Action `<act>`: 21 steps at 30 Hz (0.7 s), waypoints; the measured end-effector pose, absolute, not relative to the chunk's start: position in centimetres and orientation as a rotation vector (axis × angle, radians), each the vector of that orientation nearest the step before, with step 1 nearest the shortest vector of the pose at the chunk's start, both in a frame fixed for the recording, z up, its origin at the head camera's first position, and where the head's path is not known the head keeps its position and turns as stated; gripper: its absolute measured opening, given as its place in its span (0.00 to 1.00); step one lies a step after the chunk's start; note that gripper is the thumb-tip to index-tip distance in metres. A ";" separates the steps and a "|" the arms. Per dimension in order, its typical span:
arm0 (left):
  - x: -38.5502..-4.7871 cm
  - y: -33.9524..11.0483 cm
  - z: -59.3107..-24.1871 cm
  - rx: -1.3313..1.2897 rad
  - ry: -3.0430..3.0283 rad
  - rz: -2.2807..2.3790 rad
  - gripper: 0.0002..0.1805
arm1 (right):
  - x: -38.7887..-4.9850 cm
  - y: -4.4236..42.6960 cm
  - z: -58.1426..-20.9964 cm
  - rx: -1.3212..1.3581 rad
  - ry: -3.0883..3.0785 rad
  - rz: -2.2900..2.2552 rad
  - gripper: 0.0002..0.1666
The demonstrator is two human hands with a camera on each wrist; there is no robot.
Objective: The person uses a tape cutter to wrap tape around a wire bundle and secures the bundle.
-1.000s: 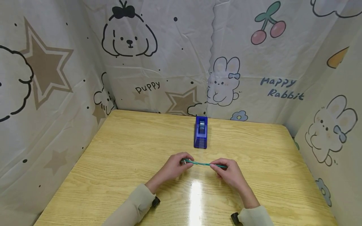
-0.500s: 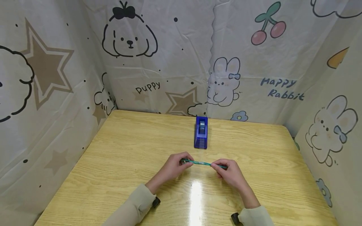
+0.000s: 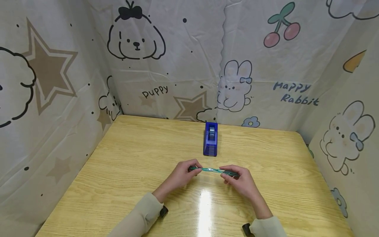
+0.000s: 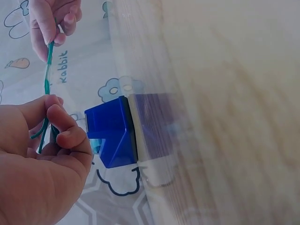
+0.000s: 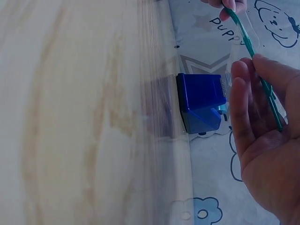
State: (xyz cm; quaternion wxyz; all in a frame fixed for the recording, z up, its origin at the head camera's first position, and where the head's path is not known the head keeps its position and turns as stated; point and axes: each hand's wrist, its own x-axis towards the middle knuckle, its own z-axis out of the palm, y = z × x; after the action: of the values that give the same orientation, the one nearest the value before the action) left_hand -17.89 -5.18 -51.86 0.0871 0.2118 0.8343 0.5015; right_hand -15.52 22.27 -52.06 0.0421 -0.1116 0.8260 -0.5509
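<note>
A thin green cord (image 3: 212,170) is stretched above the table between both hands. A shiny clear strip, which looks like tape, lies along its middle. My left hand (image 3: 183,172) pinches one end between thumb and fingers. In the left wrist view, loose ends of the green cord (image 4: 48,75) come out below the left fingers. My right hand (image 3: 238,177) holds the other end between thumb and fingertips. The right wrist view shows the cord running past the thumb and across the right palm (image 5: 269,159). Behind the hands stands a blue tape dispenser (image 3: 210,140) with a roll in it.
The wooden table (image 3: 133,148) has a bright reflection near its front middle. Printed cloth (image 3: 183,59) hangs around the back and sides. A black device (image 3: 163,211) sits at the left cuff, and another black device (image 3: 246,229) at the right cuff.
My right thumb and index finger have parted slightly around the cord. More of the shiny clear strip shows between the hands. The left hand and the tape dispenser stay almost in place.
</note>
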 end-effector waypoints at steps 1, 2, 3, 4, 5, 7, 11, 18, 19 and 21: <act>-17.9 -5.2 -51.9 0.630 2.487 1.487 0.09 | -15.5 22.3 -52.0 -0.350 2.527 -1.690 0.17; -17.9 -5.2 -51.9 0.634 2.487 1.484 0.10 | -15.5 22.3 -52.0 -0.349 2.526 -1.692 0.16; -17.9 -5.2 -51.9 0.635 2.484 1.482 0.10 | -15.5 22.3 -52.0 -0.339 2.522 -1.697 0.15; -17.9 -5.2 -51.9 0.638 2.485 1.479 0.10 | -15.5 22.3 -51.9 -0.324 2.518 -1.701 0.14; -17.9 -5.2 -51.9 0.643 2.485 1.478 0.10 | -15.4 22.2 -51.9 -0.307 2.515 -1.699 0.12; -17.9 -5.2 -51.9 0.651 2.485 1.479 0.10 | -15.4 22.2 -51.9 -0.273 2.507 -1.695 0.11; -17.9 -5.1 -51.8 0.673 2.510 1.481 0.09 | -15.5 22.2 -51.8 -0.227 2.492 -1.694 0.10; -18.0 -5.0 -51.7 0.723 2.556 1.499 0.13 | -15.6 22.0 -51.8 -0.205 2.475 -1.715 0.13; -18.0 -5.0 -51.7 0.727 2.563 1.499 0.13 | -15.6 22.0 -51.8 -0.207 2.474 -1.717 0.13; -18.0 -5.0 -51.6 0.729 2.576 1.498 0.12 | -15.7 22.0 -51.9 -0.210 2.467 -1.724 0.15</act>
State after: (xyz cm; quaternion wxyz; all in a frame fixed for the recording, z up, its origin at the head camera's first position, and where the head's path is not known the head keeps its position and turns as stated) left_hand -18.01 -4.95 -51.62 0.0369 0.2373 0.8391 0.4881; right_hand -15.73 22.04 -51.85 0.0622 -0.0695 0.8160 -0.5704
